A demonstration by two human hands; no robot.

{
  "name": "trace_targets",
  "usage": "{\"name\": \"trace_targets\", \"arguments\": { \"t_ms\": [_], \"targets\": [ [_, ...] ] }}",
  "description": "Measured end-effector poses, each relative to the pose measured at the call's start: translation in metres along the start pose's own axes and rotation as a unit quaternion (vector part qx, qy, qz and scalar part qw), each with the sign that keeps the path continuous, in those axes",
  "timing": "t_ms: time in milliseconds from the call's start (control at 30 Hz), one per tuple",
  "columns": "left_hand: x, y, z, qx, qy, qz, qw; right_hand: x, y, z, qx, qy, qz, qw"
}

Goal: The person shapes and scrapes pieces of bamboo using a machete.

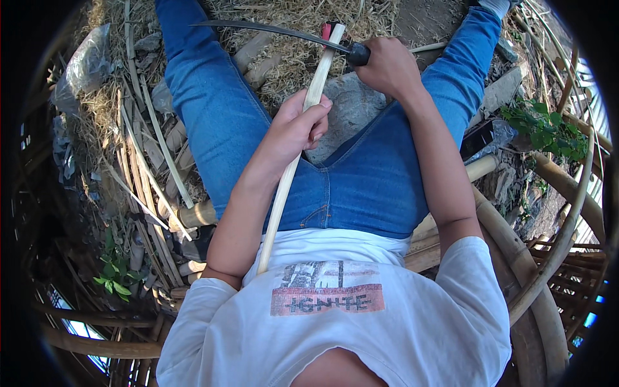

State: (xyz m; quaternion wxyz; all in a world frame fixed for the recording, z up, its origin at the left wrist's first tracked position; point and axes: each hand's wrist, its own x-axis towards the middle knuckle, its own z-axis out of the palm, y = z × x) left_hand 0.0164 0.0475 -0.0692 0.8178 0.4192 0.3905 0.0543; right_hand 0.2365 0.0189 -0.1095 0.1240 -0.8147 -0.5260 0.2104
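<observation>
My left hand grips a long pale bamboo strip that runs from my chest out between my knees. My right hand is closed on the dark handle of a curved knife. The thin blade reaches left and crosses the far end of the strip. I sit with blue-jeaned legs apart. A flat grey stone lies between my thighs, under the strip's far part.
Dry straw and split bamboo slats litter the ground at left. Curved bamboo poles of a frame stand at right, beside a green leafy plant. A clear plastic bag lies at far left.
</observation>
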Motion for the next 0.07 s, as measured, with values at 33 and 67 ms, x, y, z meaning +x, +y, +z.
{"name": "trace_targets", "arguments": {
  "t_ms": [33, 67],
  "targets": [
    [0.0001, 0.0004, -0.0003, 0.0, -0.001, -0.004, 1.0, 0.0002, 0.0003, -0.0002, 0.007, -0.004, -0.002, 1.0],
    [0.0004, 0.0009, -0.0006, 0.001, -0.003, -0.009, 1.0, 0.0004, -0.0002, 0.0, 0.007, -0.005, -0.003, 1.0]
  ]
}}
